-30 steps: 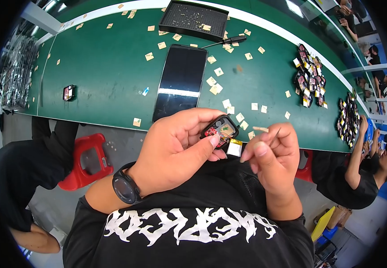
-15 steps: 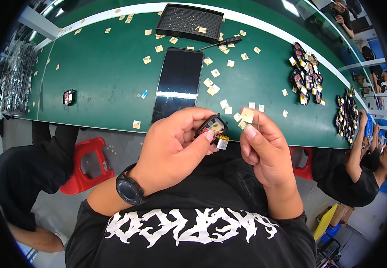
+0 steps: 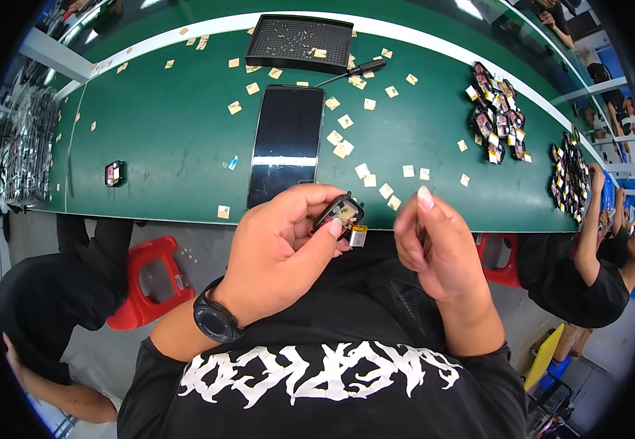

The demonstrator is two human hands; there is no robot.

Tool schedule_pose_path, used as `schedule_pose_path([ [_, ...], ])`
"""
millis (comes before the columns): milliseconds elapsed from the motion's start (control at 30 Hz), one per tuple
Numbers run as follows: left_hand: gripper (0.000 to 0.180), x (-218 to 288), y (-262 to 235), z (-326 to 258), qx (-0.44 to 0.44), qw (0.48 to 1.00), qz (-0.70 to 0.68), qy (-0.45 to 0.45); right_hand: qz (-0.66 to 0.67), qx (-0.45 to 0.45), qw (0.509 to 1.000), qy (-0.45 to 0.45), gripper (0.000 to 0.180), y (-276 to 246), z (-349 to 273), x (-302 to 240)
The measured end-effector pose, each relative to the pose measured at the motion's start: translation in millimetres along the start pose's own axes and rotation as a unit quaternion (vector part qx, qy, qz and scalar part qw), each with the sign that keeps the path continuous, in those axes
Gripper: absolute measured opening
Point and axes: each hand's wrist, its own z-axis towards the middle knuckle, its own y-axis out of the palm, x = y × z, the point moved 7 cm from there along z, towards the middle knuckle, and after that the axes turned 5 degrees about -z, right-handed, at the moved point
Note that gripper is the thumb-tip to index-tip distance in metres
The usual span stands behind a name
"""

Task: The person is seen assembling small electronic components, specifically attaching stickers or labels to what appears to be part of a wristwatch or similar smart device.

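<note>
My left hand (image 3: 281, 241) is closed on a small black plastic device housing (image 3: 352, 203), above the table's near edge. Inside the housing shows a tan patch with some red parts, partly covered by my thumb. A small silver battery with a yellow end (image 3: 358, 235) sticks out at its lower right. Just right of it my right hand (image 3: 442, 245) is raised, its thumb stretched up and the other fingers loosely curled and slightly blurred. I see nothing held in it. Small cream adhesive squares (image 3: 386, 191) lie on the table beyond both hands.
On the green table (image 3: 178, 139) lie a dark phone-like slab (image 3: 286, 132), a screwdriver (image 3: 361, 69) and a black tray (image 3: 299, 44). Piles of similar housings (image 3: 499, 113) sit at right, one single housing (image 3: 114, 173) at left. Red stools (image 3: 149, 282) and other people flank me.
The cream square at my right fingertips is no longer seen there. My right thumb has come up and the fingers have curled. My left hand still holds the housing, shifted slightly left in view.
</note>
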Motion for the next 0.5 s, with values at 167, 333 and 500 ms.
schedule_pose_path([
  [167, 0.033, -0.6, -0.9, -2.0, 0.0, 1.0, -0.002, 0.013, -0.095, 0.011, 0.995, 0.011, 0.021, 20.2, -11.6, -4.0],
  [333, 0.032, 4.6, 0.2, -3.6, -0.015, 0.997, 0.054, 0.048, -0.067, -0.026, 0.997, 0.034, 0.015, 35.3, -12.3, 1.6],
  [500, 0.028, 8.5, -3.6, -6.7, 0.017, 0.982, 0.127, 0.135, -0.065, -0.025, 0.993, 0.099, 0.014, 38.6, -8.6, 2.0],
])
